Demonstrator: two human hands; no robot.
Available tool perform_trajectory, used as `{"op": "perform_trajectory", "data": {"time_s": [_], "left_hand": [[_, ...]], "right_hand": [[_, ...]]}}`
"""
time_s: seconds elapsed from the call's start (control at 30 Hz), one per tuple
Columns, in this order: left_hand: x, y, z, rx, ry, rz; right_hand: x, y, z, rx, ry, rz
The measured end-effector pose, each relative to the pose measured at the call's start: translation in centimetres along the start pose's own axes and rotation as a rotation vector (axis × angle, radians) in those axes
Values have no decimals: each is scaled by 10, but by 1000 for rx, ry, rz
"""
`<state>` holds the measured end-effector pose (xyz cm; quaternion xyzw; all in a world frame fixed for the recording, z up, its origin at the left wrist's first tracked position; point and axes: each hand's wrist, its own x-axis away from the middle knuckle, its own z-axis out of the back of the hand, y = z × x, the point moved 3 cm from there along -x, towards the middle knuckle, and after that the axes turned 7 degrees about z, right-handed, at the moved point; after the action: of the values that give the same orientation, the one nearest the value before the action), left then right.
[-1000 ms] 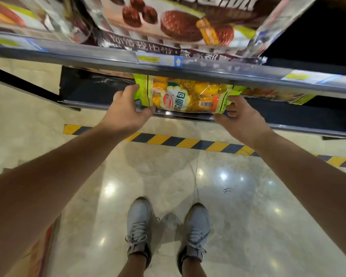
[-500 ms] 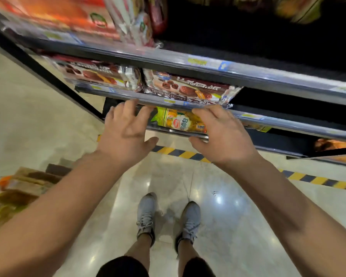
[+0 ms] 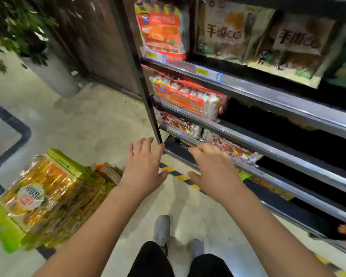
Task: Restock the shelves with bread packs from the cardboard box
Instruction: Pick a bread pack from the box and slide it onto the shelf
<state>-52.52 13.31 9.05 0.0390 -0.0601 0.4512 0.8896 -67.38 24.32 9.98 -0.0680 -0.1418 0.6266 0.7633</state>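
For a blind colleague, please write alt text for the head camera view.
A person's left hand and right hand hover open and empty before low store shelves. Yellow bread packs lie piled at the left.

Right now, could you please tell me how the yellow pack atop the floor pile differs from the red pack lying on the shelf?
Colour: the yellow pack has bright green ends; the red pack has white edges. Place: the yellow pack tops a pile on the floor; the red pack lies on a shelf, second from the top in view. Both are glossy plastic bags.
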Motion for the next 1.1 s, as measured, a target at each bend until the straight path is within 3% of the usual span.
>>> {"op": "perform_trajectory", "data": {"time_s": [0.47,0.63,0.87,1.1], "left_hand": [[153,-171,32,52,40,528],[196,-245,23,70,-28,680],[240,-336,2,133,-40,807],[258,-398,-21,164,-79,888]], "right_hand": [[-35,-195,9,110,-59,460],[-54,-277,-10,142,-102,561],[-85,-371,-49,221,-157,639],[-126,-410,-78,247,-253,632]]}}
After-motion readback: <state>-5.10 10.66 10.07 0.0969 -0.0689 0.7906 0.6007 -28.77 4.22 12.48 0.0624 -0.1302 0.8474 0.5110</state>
